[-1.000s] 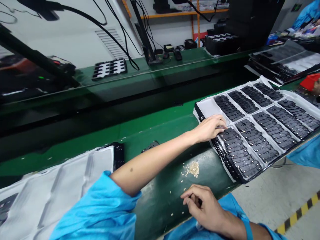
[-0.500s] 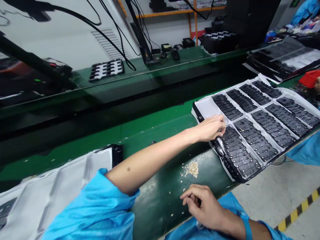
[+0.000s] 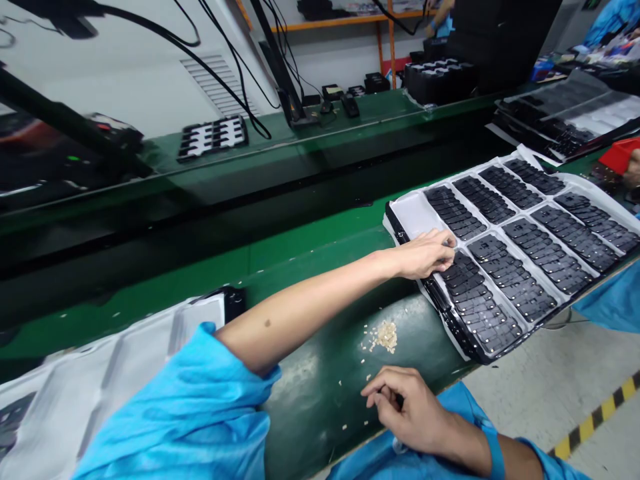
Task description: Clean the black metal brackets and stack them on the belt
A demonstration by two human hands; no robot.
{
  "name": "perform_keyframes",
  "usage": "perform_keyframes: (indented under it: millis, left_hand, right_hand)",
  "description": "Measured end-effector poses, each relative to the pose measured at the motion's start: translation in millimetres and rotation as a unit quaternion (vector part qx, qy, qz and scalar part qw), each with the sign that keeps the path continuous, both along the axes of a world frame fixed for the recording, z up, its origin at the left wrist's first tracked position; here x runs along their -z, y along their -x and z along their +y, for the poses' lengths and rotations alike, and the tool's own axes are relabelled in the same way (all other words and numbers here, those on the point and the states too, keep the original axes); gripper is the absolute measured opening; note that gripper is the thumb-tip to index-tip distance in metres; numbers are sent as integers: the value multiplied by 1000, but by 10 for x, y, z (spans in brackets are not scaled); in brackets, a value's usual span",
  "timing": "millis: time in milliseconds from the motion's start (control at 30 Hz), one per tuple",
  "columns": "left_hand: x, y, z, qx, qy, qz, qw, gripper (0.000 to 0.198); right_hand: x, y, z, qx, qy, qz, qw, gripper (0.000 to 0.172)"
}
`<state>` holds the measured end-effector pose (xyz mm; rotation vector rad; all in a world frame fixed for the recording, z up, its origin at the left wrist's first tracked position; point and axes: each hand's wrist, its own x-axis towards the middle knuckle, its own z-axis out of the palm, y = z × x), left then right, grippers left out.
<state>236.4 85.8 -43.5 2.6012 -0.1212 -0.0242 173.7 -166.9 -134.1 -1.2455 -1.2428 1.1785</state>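
My left hand (image 3: 431, 255) reaches across to a black tray with a white liner (image 3: 417, 212). Its fingers are pinched together at the upper end of the nearest-left row of flat black plastic parts (image 3: 477, 303). What lies between the fingertips is hidden. Several more rows of the same overlapping parts fill other compartments. My right hand (image 3: 413, 408) hovers or rests near the bench's front edge, fingers curled in and thumb close to them; whatever they hold, if anything, cannot be made out. Close by lies a small heap of tiny pale pieces (image 3: 387, 336), some scattered.
A second lined tray (image 3: 145, 353) lies at the left on the green bench (image 3: 320, 373). Covered trays (image 3: 565, 120) are stacked at the back right, near a red container (image 3: 620, 157) and another person's hand. A lamp arm and cables (image 3: 280, 67) stand behind.
My left hand has shifted slightly up and right at the end of the row of black parts. My right hand has hardly moved. Another person's arm now shows by the rear shelf.
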Motion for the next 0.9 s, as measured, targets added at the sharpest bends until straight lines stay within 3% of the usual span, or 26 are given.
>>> perform_keyframes:
  millis: [200,567,900]
  left_hand:
    - [-37,60,-40,12,-40,-8,999,14]
    - [-121,117,63,-59,92,-42,993,15]
    - [-229,129,32,6,-38,-14,999,14]
  right_hand:
    - [13,-7,3,1,-3,-3,1000,21]
    - [50,7,-1,12,-9,-9,1000,20]
    - [17,-4,5,10,-18,-11,1000,22]
